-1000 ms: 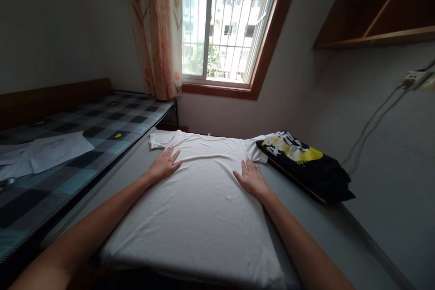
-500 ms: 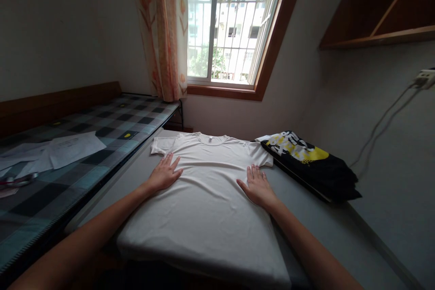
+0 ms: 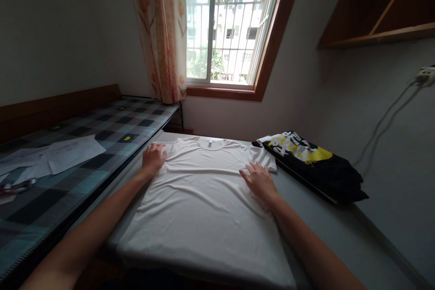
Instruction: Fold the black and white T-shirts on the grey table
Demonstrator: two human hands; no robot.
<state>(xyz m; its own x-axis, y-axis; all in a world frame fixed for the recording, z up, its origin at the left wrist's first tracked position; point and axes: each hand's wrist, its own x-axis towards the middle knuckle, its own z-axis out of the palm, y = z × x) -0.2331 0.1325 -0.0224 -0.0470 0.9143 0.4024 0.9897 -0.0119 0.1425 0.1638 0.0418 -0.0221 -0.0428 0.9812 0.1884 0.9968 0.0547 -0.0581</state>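
Observation:
A white short-sleeved T-shirt (image 3: 207,204) lies spread out, its neckline toward the window and its hem hanging over the near table edge. My left hand (image 3: 153,159) is at the sleeve on the left, fingers slightly bent, thumb apart from them. What lies under those fingertips is partly hidden. On the right side of the chest, just below the other sleeve, my right hand (image 3: 260,182) rests with its fingers spread. Shallow wrinkles run across the fabric between my hands.
Dark folded clothes (image 3: 306,163) with a yellow and white print lie on the grey table (image 3: 326,226) at right. A checkered bed (image 3: 84,172) with papers (image 3: 73,152) stands at left. Ahead is a window (image 3: 231,36); a wooden shelf (image 3: 380,38) hangs at upper right.
My left hand has moved left and away from me, from the shirt's chest to the sleeve. My right hand has shifted slightly right, its fingers a little more bent.

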